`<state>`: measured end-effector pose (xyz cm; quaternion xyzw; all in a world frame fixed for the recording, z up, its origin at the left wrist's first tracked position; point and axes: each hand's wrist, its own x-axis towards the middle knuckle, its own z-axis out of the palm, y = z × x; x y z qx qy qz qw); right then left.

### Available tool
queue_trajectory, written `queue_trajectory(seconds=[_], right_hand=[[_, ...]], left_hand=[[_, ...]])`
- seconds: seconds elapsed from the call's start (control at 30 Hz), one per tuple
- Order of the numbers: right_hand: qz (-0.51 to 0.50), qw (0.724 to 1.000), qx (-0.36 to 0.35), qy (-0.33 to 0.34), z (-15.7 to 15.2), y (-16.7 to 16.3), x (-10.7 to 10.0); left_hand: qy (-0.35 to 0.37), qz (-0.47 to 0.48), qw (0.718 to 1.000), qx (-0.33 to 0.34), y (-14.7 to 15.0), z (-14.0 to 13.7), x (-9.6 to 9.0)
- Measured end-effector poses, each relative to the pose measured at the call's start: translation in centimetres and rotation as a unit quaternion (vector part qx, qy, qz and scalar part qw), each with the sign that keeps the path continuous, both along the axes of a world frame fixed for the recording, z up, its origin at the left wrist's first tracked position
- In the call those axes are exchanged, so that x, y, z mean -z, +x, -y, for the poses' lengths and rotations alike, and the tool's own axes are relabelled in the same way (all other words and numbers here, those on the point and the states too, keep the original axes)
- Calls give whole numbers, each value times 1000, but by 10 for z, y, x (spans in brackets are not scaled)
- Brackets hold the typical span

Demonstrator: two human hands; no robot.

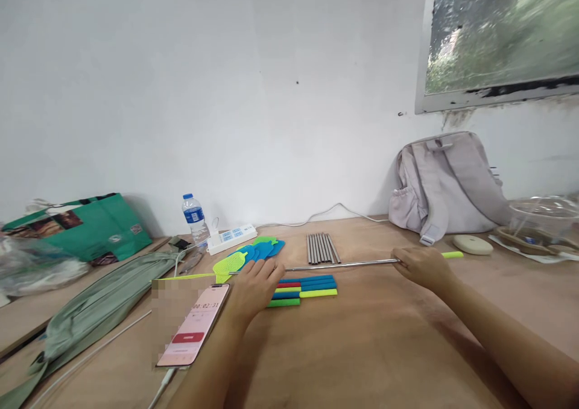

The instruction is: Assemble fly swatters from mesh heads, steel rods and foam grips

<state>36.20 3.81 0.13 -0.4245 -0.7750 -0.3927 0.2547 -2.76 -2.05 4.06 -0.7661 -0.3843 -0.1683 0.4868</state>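
A thin metal rod [341, 266] with a yellow-green grip [453, 254] stretches level above the table, held in both hands. My left hand [256, 285] is closed around its left part, and the tip pokes out by a yellow fly-swatter head [228, 265]. At the grip end my right hand [418, 266] wraps the rod in a fist. Blue and green swatter heads [260, 250] lie fanned out behind my left hand. Below the rod are several coloured foam-like tubes [316, 285], partly covered by my left hand. A row of short metal tubes [323, 249] lies beyond the rod.
A phone [194, 327] showing a timer lies left of my left forearm. Farther back are a power strip [231, 239], a water bottle [194, 219] and a green bag [85, 228]. On the right are a backpack [446, 183], a pale oval object [473, 244] and a clear bowl [543, 213].
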Motion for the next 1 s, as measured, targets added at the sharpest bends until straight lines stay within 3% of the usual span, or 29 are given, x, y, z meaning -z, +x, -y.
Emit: queue_trajectory(seconds=[0.17,0.37,0.67,0.87,1.0], right_hand=[[17,999,17,41,-7,28,2],[25,999,19,33,-9,47,7],[-11,992,91,-82,-9,73,12],[-43,986,112,-114,-7,68,16],[-67,983,138,-97,-7,51,18]], left_hand=[[18,15,1000,18,-19,1,-8],[31,-5,999,21,-31,2,-13],[7,-17,1000,5,-41,2,-14],[-18,13,1000,4,-45,-3,-8],[-8,128,992,-2,-35,-5,-3]])
